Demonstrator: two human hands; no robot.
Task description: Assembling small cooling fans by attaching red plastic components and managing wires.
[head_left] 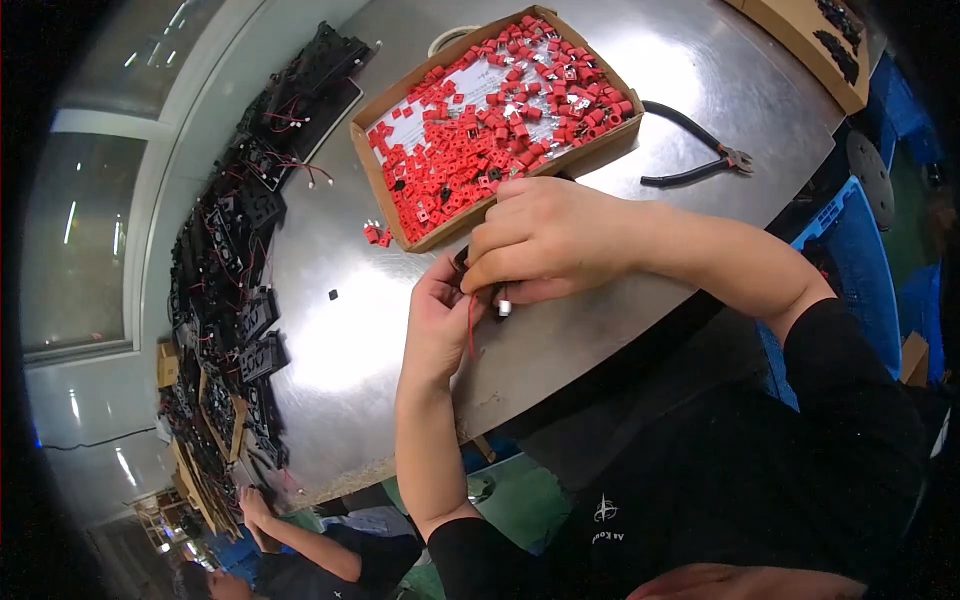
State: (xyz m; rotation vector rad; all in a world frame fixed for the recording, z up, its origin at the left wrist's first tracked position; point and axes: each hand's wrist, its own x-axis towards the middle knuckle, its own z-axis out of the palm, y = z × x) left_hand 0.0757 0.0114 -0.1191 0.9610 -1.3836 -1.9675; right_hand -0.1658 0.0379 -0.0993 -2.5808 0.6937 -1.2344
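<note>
Risk noted: thin red wire (471, 322) could slip or kink, judged from tight pinch and crowded fingers; small silver-tipped part (504, 305) could drop onto steel desk (340, 330) and roll among stray red pieces (377, 234). Left hand (437, 318) curled shut around red wire and a small dark piece, mostly hidden; right hand (545, 240) clenched over it, fingertips pinching silver-tipped part. Wire lying inside left palm, hanging just below right fingertips, near desk edge. Cardboard box (385, 190) of red connectors just beyond both hands; black cutters (700, 150) well apart to the right; black fan units (245, 290) lined along far left.
</note>
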